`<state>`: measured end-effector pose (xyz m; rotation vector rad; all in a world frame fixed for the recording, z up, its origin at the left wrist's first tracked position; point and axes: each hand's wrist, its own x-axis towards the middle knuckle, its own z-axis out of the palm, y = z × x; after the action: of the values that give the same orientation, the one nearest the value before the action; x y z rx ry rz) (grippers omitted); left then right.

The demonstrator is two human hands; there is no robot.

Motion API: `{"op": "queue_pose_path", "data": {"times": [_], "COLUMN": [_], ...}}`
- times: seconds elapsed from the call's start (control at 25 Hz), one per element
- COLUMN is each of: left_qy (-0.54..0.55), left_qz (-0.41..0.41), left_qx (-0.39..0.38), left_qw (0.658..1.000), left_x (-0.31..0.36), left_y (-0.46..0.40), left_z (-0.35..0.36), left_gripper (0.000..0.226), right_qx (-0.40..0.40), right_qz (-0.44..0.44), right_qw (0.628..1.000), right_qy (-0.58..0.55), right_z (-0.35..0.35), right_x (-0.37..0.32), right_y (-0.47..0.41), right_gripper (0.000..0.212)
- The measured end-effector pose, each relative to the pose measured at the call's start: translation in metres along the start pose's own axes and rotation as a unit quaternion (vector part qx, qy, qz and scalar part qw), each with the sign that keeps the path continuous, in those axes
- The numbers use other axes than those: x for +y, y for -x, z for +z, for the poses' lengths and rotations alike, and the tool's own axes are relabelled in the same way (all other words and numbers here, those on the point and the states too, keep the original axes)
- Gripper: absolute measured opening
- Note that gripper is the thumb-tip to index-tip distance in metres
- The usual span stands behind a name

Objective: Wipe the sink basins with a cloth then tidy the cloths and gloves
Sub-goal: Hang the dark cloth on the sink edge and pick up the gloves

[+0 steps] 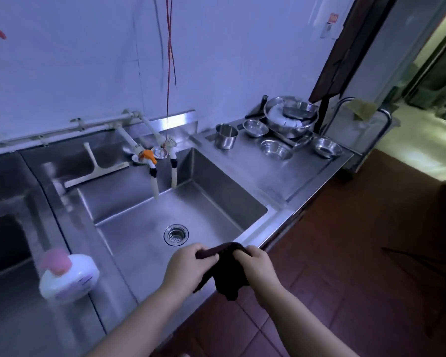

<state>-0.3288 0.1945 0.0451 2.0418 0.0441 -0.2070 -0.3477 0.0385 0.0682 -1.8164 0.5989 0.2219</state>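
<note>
1. The dark cloth (pixel 227 271) hangs bunched between both hands, above the near rim of the sink basin (pixel 144 228), with its loose end drooping below the hands over the front edge.
2. The left hand (pixel 188 266) has its fingers curled round the cloth's left end; the right hand (pixel 258 269) grips the right end in the same way, so the cloth's top edge runs from fist to fist.
3. Both hands are close together, with only the bunched cloth between them.
4. Beyond the hands, the basin's round drain strainer (pixel 176 234) lies in the floor of the basin.
5. Two pale taps (pixel 162 168) hang over the basin's back wall; the left one carries an orange handle (pixel 147 154).
6. A white squeegee (pixel 95 168) lies on the ledge behind the basin, to the left of the taps.
7. A white pump bottle with a pink top (pixel 67 275) stands on the divider left of the basin.
8. On the steel desk (pixel 281 173) to the right stand a steel cup (pixel 225 136) and several steel bowls (pixel 291 117).
</note>
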Motion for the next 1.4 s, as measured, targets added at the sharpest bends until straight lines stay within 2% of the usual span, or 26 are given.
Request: {"op": "queue_pose_path", "data": {"times": [0.12,0.2,0.32,0.4,0.52,0.6,0.72,0.8,1.0,1.16,1.24,1.36,1.4], "left_qy": [0.004,0.093,0.160,0.164,0.172,0.178,0.202,0.207,0.182,0.173,0.162,0.148,0.149], "left_qz": [-0.012,-0.043,-0.121,-0.164,-0.206,-0.236,-0.305,-0.344,-0.404,-0.418,-0.429,-0.437,-0.435], "left_qx": [-0.037,-0.099,-0.143,-0.135,-0.084,-0.013,0.135,0.195,0.228,0.261,0.261,0.257,0.258], "left_qw": [0.999,0.990,0.969,0.963,0.960,0.955,0.921,0.895,0.867,0.853,0.850,0.849,0.850], "left_x": [0.029,0.042,0.039,0.026,0.002,-0.015,-0.038,-0.057,-0.098,-0.126,-0.140,-0.163,-0.168], "left_y": [-0.054,-0.078,-0.113,-0.135,-0.159,-0.172,-0.188,-0.194,-0.194,-0.193,-0.193,-0.199,-0.202], "left_z": [0.005,0.007,0.011,0.012,0.009,0.007,0.008,0.017,0.049,0.064,0.066,0.064,0.064], "left_gripper": [0.038,0.052,0.070,0.064,0.042,0.041,0.034,0.025,0.025,0.029,0.027,0.017,0.015], "right_qx": [-0.076,-0.113,-0.125,-0.133,-0.188,-0.216,-0.248,-0.259,-0.253,-0.236,-0.267,-0.369,-0.387], "right_qz": [0.014,0.016,0.032,0.047,0.084,0.092,0.084,0.068,0.040,-0.089,-0.158,-0.225,-0.233], "right_qw": [0.994,0.989,0.990,0.990,0.979,0.971,0.957,0.945,0.926,0.909,0.884,0.778,0.755], "right_qy": [-0.075,-0.092,-0.058,-0.023,0.001,0.040,0.123,0.191,0.276,0.331,0.349,0.456,0.476], "right_z": [-0.002,0.001,0.010,0.021,0.043,0.057,0.069,0.079,0.120,0.170,0.189,0.212,0.218], "right_x": [-0.029,-0.043,-0.055,-0.056,-0.053,-0.052,-0.051,-0.044,-0.034,-0.025,-0.011,0.027,0.041], "right_y": [-0.049,-0.075,-0.119,-0.154,-0.203,-0.237,-0.300,-0.341,-0.415,-0.451,-0.464,-0.480,-0.484], "right_gripper": [0.025,0.030,0.044,0.036,0.020,0.015,0.019,0.023,0.020,0.017,0.023,0.058,0.067]}}
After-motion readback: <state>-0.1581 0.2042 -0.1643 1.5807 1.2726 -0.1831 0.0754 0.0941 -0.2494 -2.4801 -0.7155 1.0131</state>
